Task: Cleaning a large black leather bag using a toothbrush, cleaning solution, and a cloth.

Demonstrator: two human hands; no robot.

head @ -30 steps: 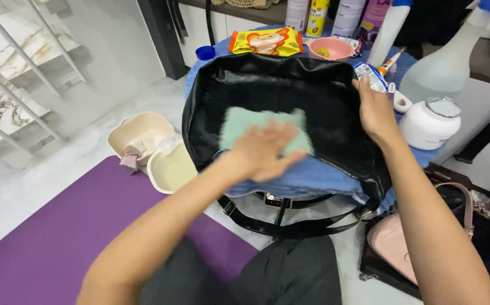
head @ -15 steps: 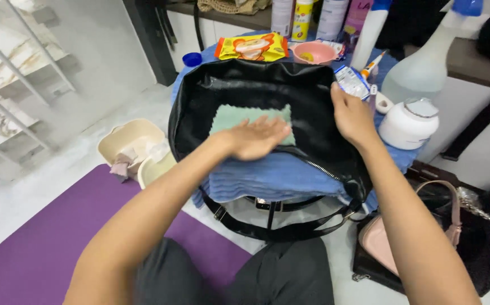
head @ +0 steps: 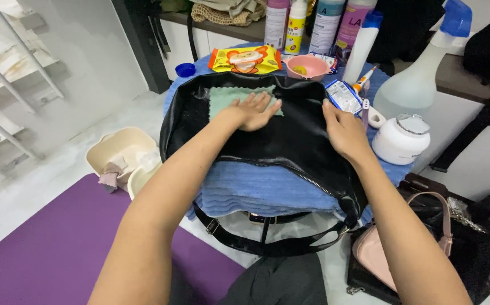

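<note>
Pressing flat on a pale green cloth [head: 239, 97], the person's left hand [head: 253, 110] has its fingers spread and grips nothing; the palm simply lies on the fabric. That cloth sits on the upper part of a black leather bag [head: 267, 135], which lies on its side across a blue towel [head: 262, 189] on a small table. The right hand [head: 344, 133] rests open on the bag's right edge (fingers together, nothing grasped), just beside a small printed sachet [head: 344, 95].

Behind the bag, at the far side of the table, lie an orange snack packet [head: 245, 59], a pink bowl [head: 308, 66] and a blue bottle cap [head: 185, 69]. To the right stand a white jar [head: 400, 140] with a silvery lid and a clear spray bottle [head: 420, 73] with a blue trigger head. 4 tall bottles [head: 313, 22] stand in a row at the back.

The bag's black straps [head: 267, 234] hang over the near edge of the table. On the floor to the left are a purple mat [head: 47, 248] and a cream basin [head: 115, 155] holding a crumpled rag. To the right on the floor lies a pink handbag [head: 377, 254] on a dark one.
</note>
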